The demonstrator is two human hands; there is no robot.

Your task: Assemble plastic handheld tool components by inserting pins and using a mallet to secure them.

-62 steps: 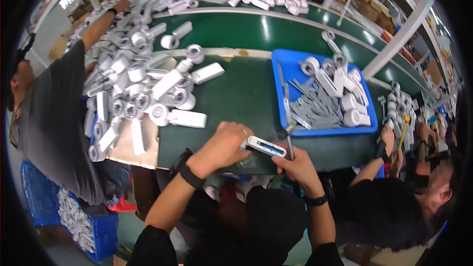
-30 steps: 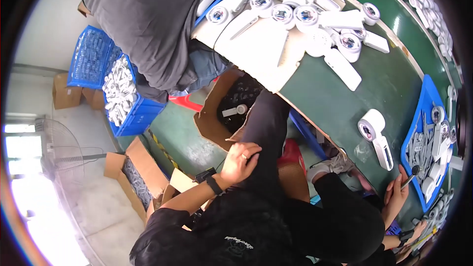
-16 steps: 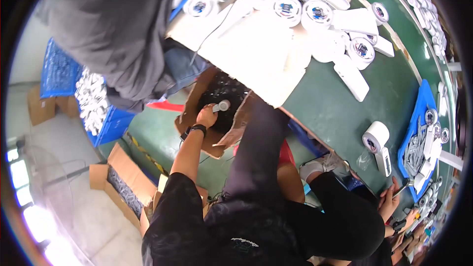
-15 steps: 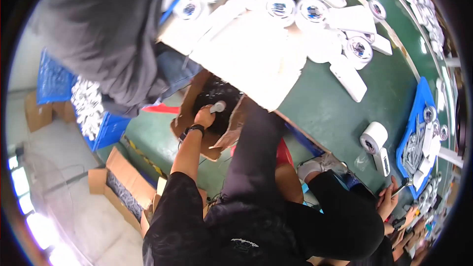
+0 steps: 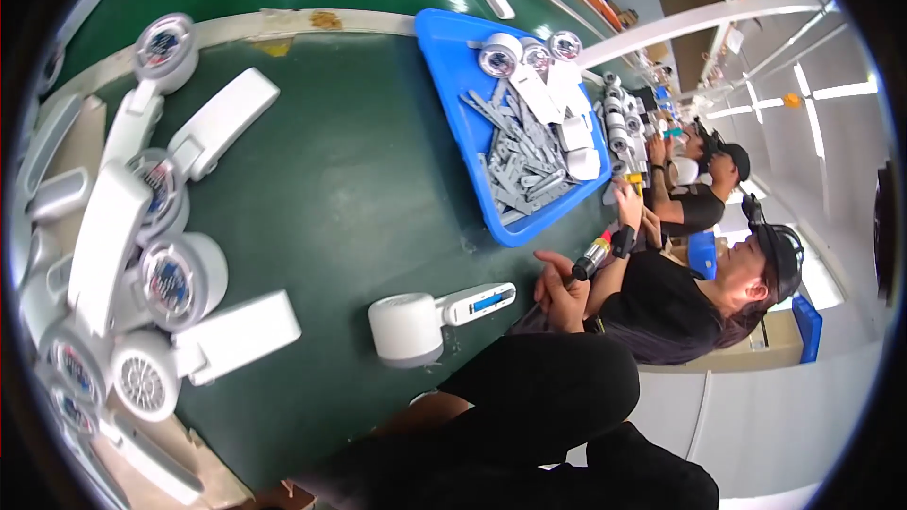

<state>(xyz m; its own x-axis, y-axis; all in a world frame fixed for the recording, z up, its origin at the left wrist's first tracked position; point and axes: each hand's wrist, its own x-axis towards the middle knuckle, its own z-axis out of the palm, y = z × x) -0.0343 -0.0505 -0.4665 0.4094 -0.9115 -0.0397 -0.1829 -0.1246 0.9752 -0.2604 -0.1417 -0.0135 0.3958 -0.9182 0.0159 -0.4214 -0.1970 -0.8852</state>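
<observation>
White fan (image 5: 406, 329) lies near the right hand (image 5: 563, 297), half-curled beside a black-ended tool (image 5: 588, 261), grip impossible to tell.

A white handheld fan (image 5: 420, 323) lies on the green tabletop (image 5: 312, 198), its open handle (image 5: 480, 302) showing blue inside.

A white handheld fan (image 5: 406, 329) lies on the green table (image 5: 321, 189), its handle (a blue strip shows in the slot) pointing toward the right hand (image 5: 562, 295), which is just beside a black-and-red tool (image 5: 593, 257). Beyond, a blue tray (image 5: 460, 132) holds grey strips (image 5: 518, 159) and more white units (image 5: 537, 94), while similar fans (image 5: 111, 246) crowd the left side.
</observation>
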